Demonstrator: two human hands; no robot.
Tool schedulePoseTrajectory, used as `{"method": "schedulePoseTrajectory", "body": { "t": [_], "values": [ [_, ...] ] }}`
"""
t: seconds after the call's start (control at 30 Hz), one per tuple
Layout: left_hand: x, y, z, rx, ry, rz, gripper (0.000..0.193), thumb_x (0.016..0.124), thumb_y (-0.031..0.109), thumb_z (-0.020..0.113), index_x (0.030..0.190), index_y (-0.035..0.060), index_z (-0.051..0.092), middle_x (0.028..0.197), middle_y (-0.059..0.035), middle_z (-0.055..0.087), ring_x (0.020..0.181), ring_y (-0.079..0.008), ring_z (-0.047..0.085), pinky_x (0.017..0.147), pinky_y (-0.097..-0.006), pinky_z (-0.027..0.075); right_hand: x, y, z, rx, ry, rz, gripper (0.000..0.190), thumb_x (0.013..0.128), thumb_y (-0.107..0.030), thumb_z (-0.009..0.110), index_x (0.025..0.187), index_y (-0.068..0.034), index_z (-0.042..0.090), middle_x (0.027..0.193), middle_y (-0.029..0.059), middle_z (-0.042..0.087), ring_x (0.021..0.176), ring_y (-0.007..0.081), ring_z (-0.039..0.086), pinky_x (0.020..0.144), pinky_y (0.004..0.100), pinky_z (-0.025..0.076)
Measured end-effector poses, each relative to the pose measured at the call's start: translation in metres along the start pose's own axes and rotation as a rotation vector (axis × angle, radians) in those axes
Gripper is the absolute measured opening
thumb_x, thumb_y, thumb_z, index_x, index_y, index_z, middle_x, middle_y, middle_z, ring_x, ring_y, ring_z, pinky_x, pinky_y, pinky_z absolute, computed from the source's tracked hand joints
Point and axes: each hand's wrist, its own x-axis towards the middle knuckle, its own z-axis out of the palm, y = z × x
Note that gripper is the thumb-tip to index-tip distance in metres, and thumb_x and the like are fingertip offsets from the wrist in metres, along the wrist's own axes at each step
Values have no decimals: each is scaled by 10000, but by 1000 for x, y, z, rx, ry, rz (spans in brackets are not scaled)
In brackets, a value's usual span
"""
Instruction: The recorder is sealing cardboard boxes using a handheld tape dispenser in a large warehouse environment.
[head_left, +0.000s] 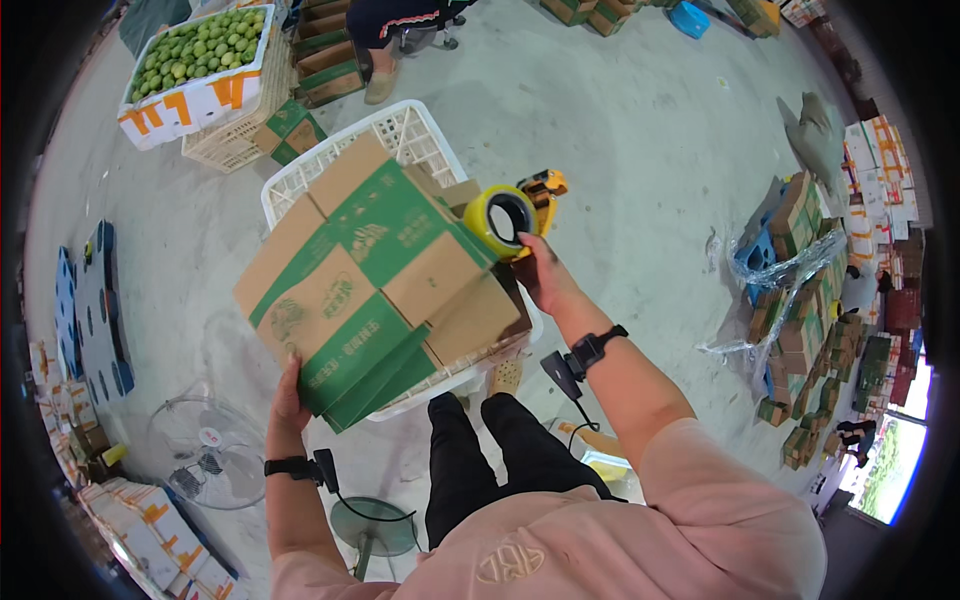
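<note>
Several flattened green and brown cardboard boxes (367, 262) lie fanned out over a white plastic crate (420, 135) before me. My left hand (291, 394) grips the near left edge of the cardboard, its thumb on top and its fingers hidden beneath. To the right of the sheets, my right hand (541, 271) holds a tape dispenser (546, 187), orange and black, loaded with a wide roll of yellow tape (480, 221). The thumb rests at the roll's core; the other fingers are partly hidden. The roll is beside the right edge of the cardboard.
A foam box of green fruit (202, 52) rests on stacked crates at the upper left, near a seated person's leg (381, 64). A standing fan (208, 442) is at the lower left. Wrapped cartons (802, 322) stand at the right, and blue pallets (105, 315) at the left.
</note>
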Motion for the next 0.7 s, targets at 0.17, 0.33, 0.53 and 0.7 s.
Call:
{"method": "schedulePoseTrajectory", "body": {
  "t": [0.17, 0.33, 0.53, 0.7],
  "values": [
    [8, 3, 7, -1, 41, 14, 544, 931, 412, 531, 1312, 36, 433, 1207, -111, 572, 1067, -227, 582, 915, -371, 488, 12, -7, -13, -328, 33, -112, 455, 793, -457, 609, 1095, -116, 595, 995, 25, 601, 952, 145, 525, 836, 313, 370],
    [15, 5, 8, 67, 6, 28, 532, 941, 405, 516, 1311, 32, 433, 1202, -101, 574, 1059, -215, 585, 901, -358, 496, 12, 11, -30, -101, 133, 99, 435, 765, -474, 637, 1017, -121, 597, 864, 23, 571, 838, 151, 527, 773, 291, 392],
    [23, 6, 8, 211, -15, 3, 502, 933, 295, 565, 1312, 0, 416, 1208, -87, 563, 1104, -196, 552, 916, -338, 475, -21, 38, -55, 190, 187, 7, 414, 843, -344, 591, 1140, -62, 531, 1034, 112, 627, 952, 218, 606, 876, 329, 473],
    [17, -12, 43, 356, -192, -67, 451, 923, 224, 584, 1279, -28, 467, 1247, -97, 549, 1121, -204, 536, 951, -338, 433, -114, 70, -115, 338, 359, 71, 445, 784, -429, 639, 1059, -84, 576, 942, 105, 641, 891, 231, 627, 820, 333, 484]
  ]
}}
